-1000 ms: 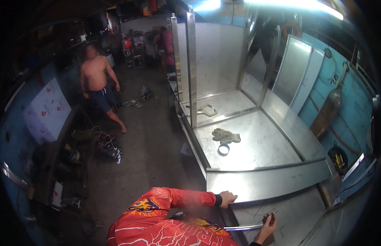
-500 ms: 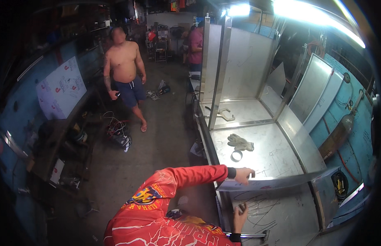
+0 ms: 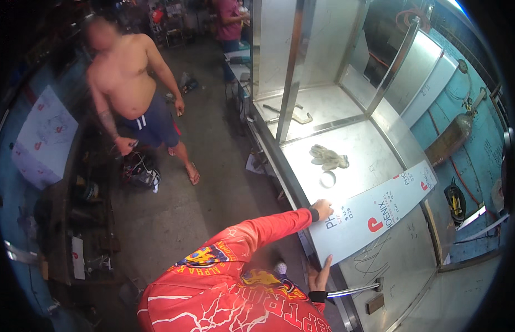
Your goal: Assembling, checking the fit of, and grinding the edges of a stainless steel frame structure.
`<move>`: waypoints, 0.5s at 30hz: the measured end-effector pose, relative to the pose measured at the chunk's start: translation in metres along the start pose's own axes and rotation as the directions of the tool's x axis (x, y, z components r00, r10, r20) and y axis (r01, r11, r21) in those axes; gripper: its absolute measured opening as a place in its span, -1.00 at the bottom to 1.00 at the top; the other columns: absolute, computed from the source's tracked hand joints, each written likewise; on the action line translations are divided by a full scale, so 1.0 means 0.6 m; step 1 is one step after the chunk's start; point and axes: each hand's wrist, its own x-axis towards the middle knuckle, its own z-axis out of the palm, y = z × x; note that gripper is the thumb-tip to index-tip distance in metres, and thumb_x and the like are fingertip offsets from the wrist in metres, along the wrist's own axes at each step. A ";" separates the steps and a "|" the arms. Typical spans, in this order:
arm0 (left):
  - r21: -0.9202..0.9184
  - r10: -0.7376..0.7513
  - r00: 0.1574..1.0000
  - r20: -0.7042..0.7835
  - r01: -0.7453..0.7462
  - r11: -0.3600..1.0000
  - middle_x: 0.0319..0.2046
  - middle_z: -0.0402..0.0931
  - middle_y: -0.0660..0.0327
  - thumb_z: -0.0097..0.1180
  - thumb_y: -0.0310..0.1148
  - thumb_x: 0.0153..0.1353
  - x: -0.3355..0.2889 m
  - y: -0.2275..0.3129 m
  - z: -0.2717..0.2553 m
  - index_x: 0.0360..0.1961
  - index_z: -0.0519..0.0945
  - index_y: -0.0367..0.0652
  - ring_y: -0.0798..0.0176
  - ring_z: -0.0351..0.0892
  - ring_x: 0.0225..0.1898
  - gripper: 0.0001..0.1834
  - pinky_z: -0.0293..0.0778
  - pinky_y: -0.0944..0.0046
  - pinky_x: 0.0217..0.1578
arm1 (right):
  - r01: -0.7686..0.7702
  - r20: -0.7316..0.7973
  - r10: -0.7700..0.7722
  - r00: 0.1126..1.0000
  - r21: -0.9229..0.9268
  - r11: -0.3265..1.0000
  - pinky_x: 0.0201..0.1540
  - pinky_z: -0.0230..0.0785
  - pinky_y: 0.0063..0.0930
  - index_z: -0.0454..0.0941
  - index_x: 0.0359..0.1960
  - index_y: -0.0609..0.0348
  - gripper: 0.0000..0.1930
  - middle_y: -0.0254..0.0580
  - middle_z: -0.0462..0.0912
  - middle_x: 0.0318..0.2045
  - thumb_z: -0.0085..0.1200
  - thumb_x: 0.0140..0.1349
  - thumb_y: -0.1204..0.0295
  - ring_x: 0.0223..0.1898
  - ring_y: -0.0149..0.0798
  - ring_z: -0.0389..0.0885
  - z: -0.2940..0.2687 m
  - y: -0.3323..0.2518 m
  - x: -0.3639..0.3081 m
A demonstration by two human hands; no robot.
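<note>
A rectangular metal sheet with printed pale protective film [image 3: 360,221] lies tilted across the metal frame. My left hand [image 3: 323,210] is closed on its upper left edge, with the thumb over the film. At the lower left corner of the sheet, my right hand [image 3: 320,275] grips the edge from beneath, its thumb on top. Beside my right wrist rests a hammer [image 3: 357,290] with a shiny handle. A small brown block [image 3: 375,303] sits near the hammer's head. Beyond the sheet are a grey work glove [image 3: 328,157] and a round roll of tape [image 3: 328,179].
Upright metal posts [image 3: 291,83] rise from the far part of the frame, with a C-shaped clamp [image 3: 293,114] nearby. A gas cylinder [image 3: 451,135] leans at the right wall. On the left, a person [image 3: 130,83] stands on the floor near cables [image 3: 141,171].
The sheet went from nearly edge-on to lying tilted, its printed face showing. My right hand moved from beneath to its corner. The small block now shows by the hammer. The standing person came closer.
</note>
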 end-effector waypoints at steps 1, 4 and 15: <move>0.034 -0.023 0.999 0.036 0.022 0.999 -0.24 0.55 -0.11 0.18 -0.28 0.01 -0.003 -0.009 0.005 -0.21 0.62 -0.24 -0.08 0.55 -0.14 -0.67 0.44 0.07 -0.08 | 0.013 -0.085 -0.016 0.996 -0.037 0.999 -0.06 0.42 -0.19 0.33 0.05 0.14 -0.44 -0.17 0.49 -0.12 0.01 0.22 -0.04 -0.19 -0.11 0.52 -0.005 0.002 0.001; 0.147 0.029 0.998 0.064 -0.038 0.988 -0.14 0.47 -0.06 0.17 -0.31 -0.01 -0.050 0.011 -0.007 -0.21 0.63 -0.15 -0.08 0.43 -0.03 -0.70 0.39 0.04 -0.04 | 0.024 -0.256 -0.026 0.966 -0.011 1.000 -0.13 0.46 -0.28 0.37 -0.02 0.16 -0.54 -0.19 0.50 -0.20 0.11 0.21 0.10 -0.31 -0.20 0.52 -0.026 0.007 -0.002; -0.089 0.235 0.952 -0.198 -0.256 0.963 -0.23 0.48 0.01 0.15 -0.29 0.01 -0.067 -0.220 -0.338 -0.23 0.61 -0.17 -0.02 0.42 -0.07 -0.71 0.34 0.11 0.00 | 0.296 -0.339 -0.268 0.902 0.033 0.955 0.17 0.15 -0.07 0.22 0.21 0.06 -0.32 -0.18 0.30 0.16 0.01 0.18 -0.10 0.14 -0.10 0.29 -0.063 0.076 0.027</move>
